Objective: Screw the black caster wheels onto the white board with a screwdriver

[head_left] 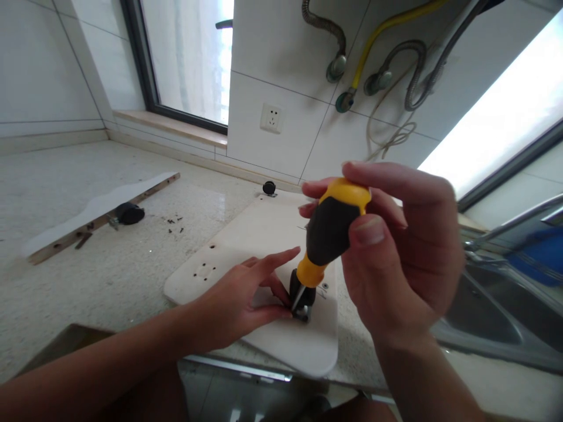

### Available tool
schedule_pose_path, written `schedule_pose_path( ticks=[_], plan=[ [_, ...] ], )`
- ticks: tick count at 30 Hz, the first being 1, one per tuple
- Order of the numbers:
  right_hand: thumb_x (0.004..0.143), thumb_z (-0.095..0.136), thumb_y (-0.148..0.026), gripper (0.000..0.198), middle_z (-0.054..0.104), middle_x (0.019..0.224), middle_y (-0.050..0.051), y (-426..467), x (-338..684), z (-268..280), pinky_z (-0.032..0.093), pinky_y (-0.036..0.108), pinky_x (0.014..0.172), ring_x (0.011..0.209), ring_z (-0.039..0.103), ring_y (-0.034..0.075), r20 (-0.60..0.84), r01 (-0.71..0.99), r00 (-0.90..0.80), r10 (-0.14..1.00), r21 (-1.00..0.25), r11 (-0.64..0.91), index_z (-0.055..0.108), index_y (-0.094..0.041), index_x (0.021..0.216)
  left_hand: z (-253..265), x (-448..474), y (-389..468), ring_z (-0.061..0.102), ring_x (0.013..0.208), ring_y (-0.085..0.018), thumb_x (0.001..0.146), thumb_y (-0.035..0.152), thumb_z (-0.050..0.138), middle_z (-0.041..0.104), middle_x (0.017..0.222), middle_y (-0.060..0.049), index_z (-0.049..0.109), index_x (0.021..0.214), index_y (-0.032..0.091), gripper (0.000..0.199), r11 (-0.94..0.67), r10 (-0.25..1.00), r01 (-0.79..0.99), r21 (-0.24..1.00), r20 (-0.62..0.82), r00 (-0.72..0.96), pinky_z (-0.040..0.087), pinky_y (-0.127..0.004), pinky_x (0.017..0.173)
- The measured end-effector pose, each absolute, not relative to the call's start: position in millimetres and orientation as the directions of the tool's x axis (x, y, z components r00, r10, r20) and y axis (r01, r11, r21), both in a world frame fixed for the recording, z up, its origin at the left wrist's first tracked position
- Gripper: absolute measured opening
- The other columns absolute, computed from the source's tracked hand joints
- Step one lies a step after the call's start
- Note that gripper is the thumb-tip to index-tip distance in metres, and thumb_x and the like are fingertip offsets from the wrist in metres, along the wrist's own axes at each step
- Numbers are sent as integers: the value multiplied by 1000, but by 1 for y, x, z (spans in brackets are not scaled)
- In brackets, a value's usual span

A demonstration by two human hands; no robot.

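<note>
A yellow-and-black screwdriver (pixel 331 230) is tilted in my right hand (pixel 407 266), with its handle between my thumb and fingers. Its metal shaft points down to the base of a small black caster wheel (pixel 295 283). That caster sits near the close right corner of a white board (pixel 246 231) with rounded corners and several holes. My left hand (pixel 237 296) rests over the board, thumb and a finger pinching at the caster's base, while the index finger stretches out. Whether a screw is under the tip cannot be made out.
Another caster (pixel 269 187) stands at the board's far end. Leftward on the speckled counter (pixel 206 202) lie a narrow white panel (pixel 108 205), a loose caster (pixel 129 213) and several small screws (pixel 175 221). A sink (pixel 488 302) is at right; hoses (pixel 378 29) hang behind.
</note>
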State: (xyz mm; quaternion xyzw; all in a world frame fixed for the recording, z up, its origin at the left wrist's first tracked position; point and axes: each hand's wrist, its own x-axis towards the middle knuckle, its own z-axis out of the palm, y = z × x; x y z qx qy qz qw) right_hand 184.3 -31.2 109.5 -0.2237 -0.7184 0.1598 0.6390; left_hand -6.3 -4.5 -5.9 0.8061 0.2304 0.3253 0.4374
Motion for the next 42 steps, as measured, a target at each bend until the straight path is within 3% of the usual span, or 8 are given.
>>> schedule_pose_path(
  ticks=[3, 5, 11, 26, 37, 42],
  plan=[
    [87, 88, -21, 55, 78, 135, 1, -32, 189, 109, 74, 43, 91, 114, 80, 28, 876, 104, -170, 451, -439, 892, 77, -36, 139, -7, -6, -5, 82, 111, -25, 102, 32, 83, 88, 109, 6, 44, 170, 39, 79, -536, 657, 91, 840, 347, 669, 52, -46, 117],
    [80, 93, -15, 64, 78, 135, 0, -31, 191, 109, 74, 40, 92, 111, 80, 26, 893, 118, -159, 420, -406, 906, 78, -35, 138, -8, -6, -5, 81, 113, -25, 101, 32, 84, 88, 110, 6, 45, 169, 40, 79, -553, 660, 97, 827, 365, 657, 52, -46, 117],
    [98, 71, -19, 46, 77, 137, 3, -33, 185, 108, 74, 40, 87, 124, 80, 28, 869, 106, -138, 475, -464, 879, 74, -35, 141, -8, -6, -6, 83, 108, -23, 99, 31, 86, 87, 108, 10, 47, 164, 42, 77, -516, 684, 102, 851, 337, 647, 52, -44, 114],
    [102, 70, -21, 42, 77, 137, 1, -31, 180, 105, 74, 42, 92, 127, 80, 26, 897, 75, -115, 427, -421, 904, 72, -36, 141, 0, -6, -10, 84, 101, -20, 94, 26, 86, 87, 103, 9, 58, 140, 34, 54, -462, 715, 100, 881, 303, 630, 56, -38, 103],
    [99, 78, -30, 34, 76, 131, -4, -32, 183, 109, 76, 35, 89, 121, 81, 22, 912, 100, 51, 406, -410, 907, 75, -43, 130, 8, -6, -7, 81, 94, -20, 90, 23, 83, 84, 101, 4, 69, 117, 29, 31, -477, 708, 101, 873, 314, 633, 62, -35, 92],
    [99, 80, -30, 27, 67, 143, -6, -40, 182, 117, 74, 38, 103, 128, 79, 26, 873, 133, 303, 381, -434, 891, 79, -42, 123, 16, -10, -4, 78, 91, -18, 90, 20, 81, 82, 99, 2, 71, 111, 26, 25, -545, 678, 77, 835, 384, 627, 62, -32, 88]
  ],
)
